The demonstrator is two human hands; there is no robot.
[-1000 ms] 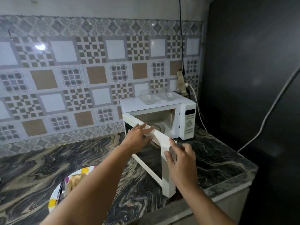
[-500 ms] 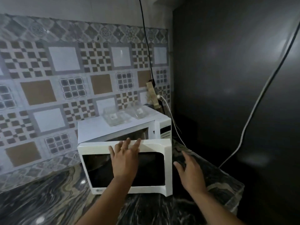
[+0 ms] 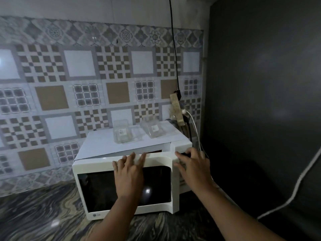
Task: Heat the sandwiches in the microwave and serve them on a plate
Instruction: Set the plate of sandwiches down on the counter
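Observation:
A white microwave [image 3: 125,145] stands on the marbled counter against the tiled wall. Its door [image 3: 97,188], with a dark window, is almost closed; a narrow gap shows along its top right edge. My left hand [image 3: 129,173] presses flat on the door's upper middle with straight fingers. My right hand [image 3: 192,168] lies with spread fingers over the control panel at the microwave's right side, hiding it. The sandwiches and the plate are out of view.
Two clear plastic containers [image 3: 122,133] [image 3: 152,129] sit on top of the microwave. A power strip [image 3: 178,108] with plugged cables hangs on the wall behind it. A dark fridge side [image 3: 260,101] stands at the right, with a white cable [image 3: 295,186] across it. The marbled counter [image 3: 43,214] extends left.
The door has swung from wide open to nearly closed under my left hand. My right hand has moved from the door's edge up onto the control panel. The plate has left the view.

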